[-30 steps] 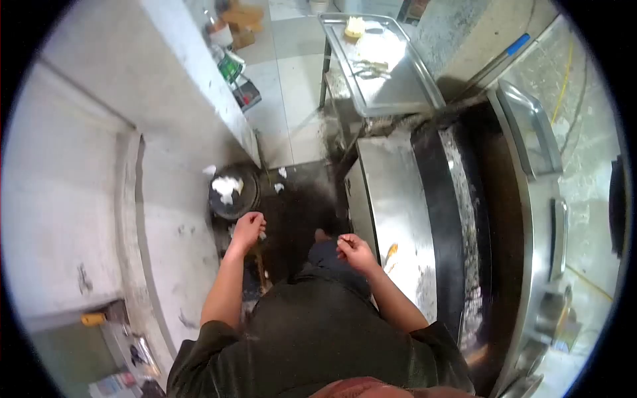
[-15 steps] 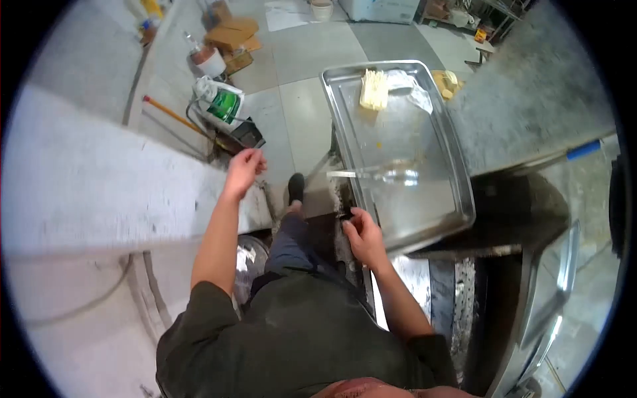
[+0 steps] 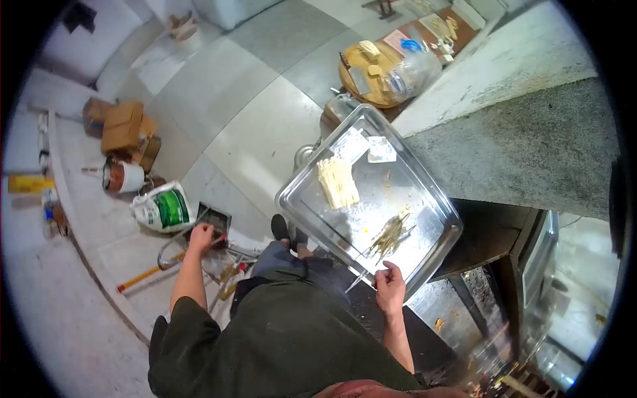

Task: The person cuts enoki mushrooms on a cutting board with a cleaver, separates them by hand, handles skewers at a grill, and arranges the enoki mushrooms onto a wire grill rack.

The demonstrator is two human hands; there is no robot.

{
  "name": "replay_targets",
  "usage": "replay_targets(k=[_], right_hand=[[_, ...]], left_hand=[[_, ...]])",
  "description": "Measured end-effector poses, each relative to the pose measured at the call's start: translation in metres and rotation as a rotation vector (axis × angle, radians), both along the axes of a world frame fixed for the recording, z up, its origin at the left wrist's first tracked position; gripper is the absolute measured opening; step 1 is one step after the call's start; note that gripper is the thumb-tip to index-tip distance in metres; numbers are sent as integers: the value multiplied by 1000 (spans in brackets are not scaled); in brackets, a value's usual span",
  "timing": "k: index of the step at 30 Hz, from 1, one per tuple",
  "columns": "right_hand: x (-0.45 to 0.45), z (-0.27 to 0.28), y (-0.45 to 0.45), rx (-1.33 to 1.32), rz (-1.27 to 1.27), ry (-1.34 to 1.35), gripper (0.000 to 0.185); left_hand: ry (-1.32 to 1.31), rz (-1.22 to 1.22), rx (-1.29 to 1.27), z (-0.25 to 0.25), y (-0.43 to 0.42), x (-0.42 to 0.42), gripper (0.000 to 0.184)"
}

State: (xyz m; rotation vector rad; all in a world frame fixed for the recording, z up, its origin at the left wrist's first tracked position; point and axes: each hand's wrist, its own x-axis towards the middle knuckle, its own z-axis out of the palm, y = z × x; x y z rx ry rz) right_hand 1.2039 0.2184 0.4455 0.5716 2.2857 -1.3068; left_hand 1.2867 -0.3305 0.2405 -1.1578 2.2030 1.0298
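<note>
Both hands hang apart in front of the body: the right hand [image 3: 390,286] is partly open at the near edge of the metal tray [image 3: 411,192], with nothing seen in its grip, while the left hand [image 3: 202,235] is loosely curled over the floor side, and I cannot tell whether it holds anything. Whether the right fingers touch the rim is also unclear. On the tray, a bundle of dark, thin sticks [image 3: 390,239] lies nearest that hand, and a narrow metal strip [image 3: 356,282] (perhaps a tongs handle) crosses the rim just beside it. Pale sticks [image 3: 337,184] lie stacked farther off, near a small white packet [image 3: 382,150].

The step in hand looks like standing up to the tray, nothing yet grasped; any grip there would call for wider right fingers and care around the strip's overhanging end.

The tray's surface is shiny and spotted with scraps; its support is mostly hidden. Beyond its far end sits a round wooden board [image 3: 381,87] beside a clear plastic bag [image 3: 418,73]. Pale and grey tiles cover the floor [image 3: 265,119]. Leftward stand a green-and-white sack [image 3: 171,207], a bucket [image 3: 133,178] and cardboard boxes [image 3: 123,126].
</note>
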Motion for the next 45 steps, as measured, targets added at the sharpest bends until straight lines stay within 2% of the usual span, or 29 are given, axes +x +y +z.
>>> replay_targets(k=[1,2,4,5,7,9,12,15,16,18,20,24,26,30,32,34,35,37,38,41,43,45], right_hand=[[-6,0,-9,-35,-55,-15,25],[-14,-9,-17,48,-45,65,17],[-44,-16,-41,61,44,181,18],[-59,-14,-56,75,74,238,20],[-99,2,-85,51,105,269,21],[-138,19,-119,55,69,236,21],[-187,12,-165,69,109,228,28],[-240,10,-221,147,95,216,31],[-255,11,-244,133,82,258,31],[-287,18,-287,112,90,299,34],[-315,21,-325,93,85,306,27],[-378,37,-372,155,178,181,22],[-404,25,-384,200,177,139,26],[-452,-9,-396,141,50,96,32],[-481,-52,-398,117,41,148,30],[-504,-106,-400,15,-57,146,30],[-521,-120,-396,64,-41,95,31],[-569,-139,-387,163,2,9,32],[-589,-147,-382,147,-90,-1,33],[-637,-156,-354,62,-400,-101,34],[-668,-170,-334,70,-538,-105,34],[-694,-195,-311,215,-430,-124,34]], left_hand=[[-47,8,34,30,0,-15,40],[-101,25,66,50,1,-18,40],[-14,-162,-199,26,-40,-2,40],[35,-191,-252,35,-53,-8,38],[5,-87,-188,51,-76,-25,34],[-16,69,16,45,-118,-42,31],[-41,42,-39,37,-164,-91,28],[-64,6,34,-5,-238,-140,27],[-52,62,102,-9,-255,-158,29],[-49,-60,79,-10,-292,-206,30],[-6,-111,54,-5,-320,-258,31],[158,-106,58,49,-315,-422,31],[260,-100,135,65,-298,-498,31],[287,-355,227,73,-268,-621,30],[258,-507,195,77,-263,-665,31],[207,-540,145,76,-275,-699,29],[187,-559,122,73,-280,-719,28],[81,-359,219,43,-311,-739,26],[17,-240,259,40,-336,-739,25],[-221,-244,149,54,-368,-767,24],[-233,-135,124,55,-377,-795,24],[-223,-86,107,54,-384,-832,25]])
